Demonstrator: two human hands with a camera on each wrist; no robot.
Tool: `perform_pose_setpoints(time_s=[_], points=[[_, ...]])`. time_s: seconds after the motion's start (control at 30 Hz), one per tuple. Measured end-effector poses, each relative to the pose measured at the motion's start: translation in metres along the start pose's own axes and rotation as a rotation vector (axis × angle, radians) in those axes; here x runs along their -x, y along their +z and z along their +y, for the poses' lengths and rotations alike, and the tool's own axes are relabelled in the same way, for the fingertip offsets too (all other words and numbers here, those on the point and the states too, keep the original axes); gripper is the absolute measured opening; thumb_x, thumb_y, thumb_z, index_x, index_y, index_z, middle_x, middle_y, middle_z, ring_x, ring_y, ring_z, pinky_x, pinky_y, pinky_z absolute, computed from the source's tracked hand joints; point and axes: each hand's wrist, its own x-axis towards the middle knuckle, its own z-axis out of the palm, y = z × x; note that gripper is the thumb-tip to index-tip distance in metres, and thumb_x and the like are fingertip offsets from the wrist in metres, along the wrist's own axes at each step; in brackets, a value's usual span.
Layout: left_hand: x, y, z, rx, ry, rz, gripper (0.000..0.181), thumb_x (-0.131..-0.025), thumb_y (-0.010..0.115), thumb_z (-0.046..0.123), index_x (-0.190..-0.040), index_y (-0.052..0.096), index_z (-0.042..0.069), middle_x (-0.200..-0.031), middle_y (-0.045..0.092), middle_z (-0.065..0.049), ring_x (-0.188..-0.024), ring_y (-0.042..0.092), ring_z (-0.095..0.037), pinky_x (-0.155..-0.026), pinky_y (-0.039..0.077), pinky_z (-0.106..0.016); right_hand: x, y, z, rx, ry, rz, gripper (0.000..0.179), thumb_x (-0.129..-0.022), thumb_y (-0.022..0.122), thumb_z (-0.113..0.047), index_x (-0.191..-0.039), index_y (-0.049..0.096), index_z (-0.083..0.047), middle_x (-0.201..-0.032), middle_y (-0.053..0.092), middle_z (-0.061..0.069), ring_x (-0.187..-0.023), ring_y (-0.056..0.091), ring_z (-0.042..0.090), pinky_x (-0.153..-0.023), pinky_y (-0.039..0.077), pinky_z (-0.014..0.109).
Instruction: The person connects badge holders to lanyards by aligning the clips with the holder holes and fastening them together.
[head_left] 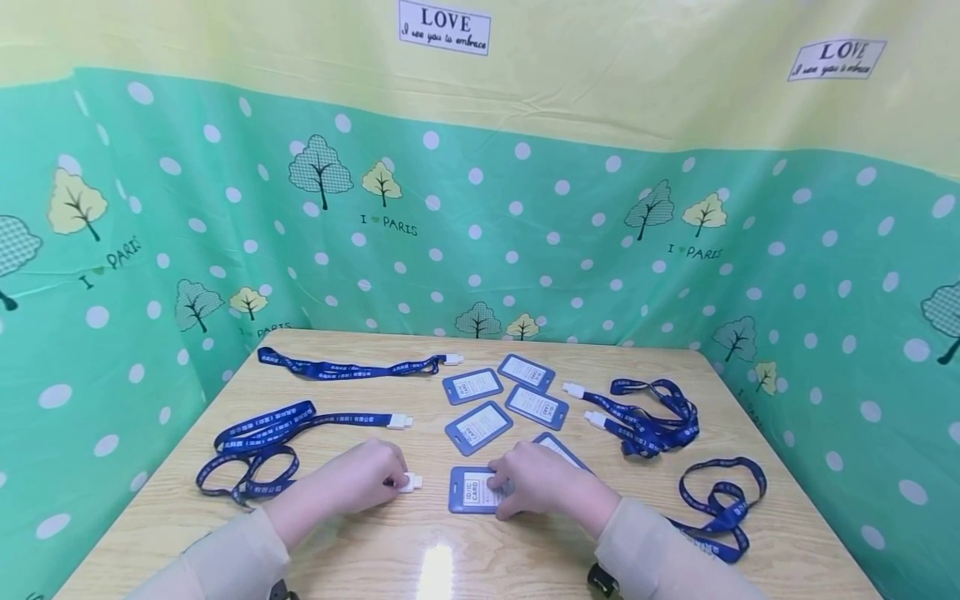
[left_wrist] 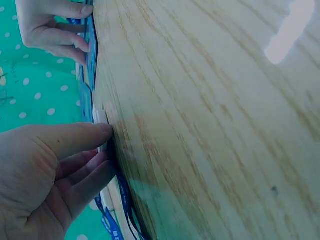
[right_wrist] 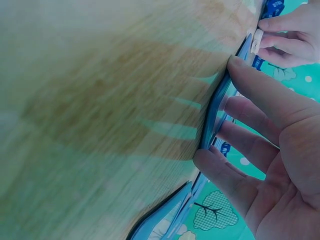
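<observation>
My left hand (head_left: 373,473) pinches a blue lanyard by its white plastic clip (head_left: 412,482), low over the wooden table, thumb on the near side. The strap (left_wrist: 127,202) trails from under these fingers in the left wrist view. To the right, my right hand (head_left: 534,478) spans a blue ID card holder (head_left: 468,493), gripping its long edges between thumb and fingers. The holder lies lengthwise, its slotted end pointing towards the clip a short gap away. In the right wrist view the holder (right_wrist: 214,112) is seen edge-on, close to the tabletop, and the fingers hide part of it.
Several more blue card holders (head_left: 478,427) lie beyond my hands; one (head_left: 562,450) is partly hidden behind the right hand. Lanyards lie to the left (head_left: 262,425), at the back (head_left: 352,369) and to the right (head_left: 652,425), with another (head_left: 723,508) near the right sleeve.
</observation>
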Motion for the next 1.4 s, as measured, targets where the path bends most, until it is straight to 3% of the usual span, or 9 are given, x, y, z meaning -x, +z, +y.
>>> perform_pose_setpoints(time_s=[0.37, 0.77, 1.1, 1.4], points=[[-0.0010, -0.0005, 0.0006, -0.024, 0.050, 0.020, 0.016, -0.081, 0.082, 0.005, -0.094, 0.082, 0.014, -0.091, 0.072, 0.004, -0.086, 0.068, -0.012, -0.078, 0.060, -0.027, -0.0017, 0.0005, -0.0001, 0.002, 0.018, -0.007, 0.040, -0.079, 0.088, -0.040, -0.116, 0.078, -0.031, -0.131, 0.067, -0.008, -0.126, 0.060, 0.022, -0.104, 0.051, 0.040], [-0.0050, 0.0014, 0.0017, -0.032, 0.037, -0.002, 0.012, -0.083, 0.081, 0.008, -0.091, 0.081, 0.017, -0.086, 0.070, 0.008, -0.081, 0.066, -0.007, -0.076, 0.060, -0.027, 0.0002, -0.0005, -0.0011, -0.006, 0.002, -0.001, 0.040, -0.078, 0.088, -0.039, -0.115, 0.078, -0.029, -0.130, 0.068, -0.007, -0.125, 0.060, 0.022, -0.103, 0.051, 0.040], [-0.0042, 0.0011, 0.0049, -0.023, 0.111, -0.006, 0.014, -0.083, 0.081, 0.009, -0.093, 0.081, 0.018, -0.090, 0.070, 0.009, -0.084, 0.066, -0.006, -0.078, 0.060, -0.027, 0.0011, 0.0002, -0.0015, 0.015, -0.003, 0.010, 0.040, -0.078, 0.088, -0.039, -0.115, 0.078, -0.029, -0.131, 0.067, -0.007, -0.127, 0.060, 0.024, -0.104, 0.050, 0.040], [-0.0057, 0.0034, 0.0061, -0.025, 0.139, 0.008, 0.013, -0.083, 0.081, 0.009, -0.093, 0.081, 0.018, -0.090, 0.070, 0.009, -0.084, 0.065, -0.005, -0.078, 0.059, -0.026, 0.0014, 0.0000, -0.0003, 0.025, -0.016, 0.016, 0.040, -0.078, 0.088, -0.039, -0.115, 0.078, -0.029, -0.132, 0.067, -0.007, -0.128, 0.059, 0.025, -0.105, 0.049, 0.041]])
